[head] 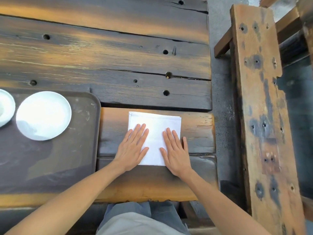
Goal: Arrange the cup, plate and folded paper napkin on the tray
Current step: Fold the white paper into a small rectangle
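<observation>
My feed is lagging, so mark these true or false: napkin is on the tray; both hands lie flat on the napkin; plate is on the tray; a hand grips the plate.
1. The napkin is on the tray: false, it lies on the table beside the tray.
2. Left hand and right hand lie flat on the napkin: true.
3. The plate is on the tray: true.
4. A hand grips the plate: false, neither touches it.

White napkin, white plate on a dark brown tray; the worktop is streaked orange and black.
</observation>
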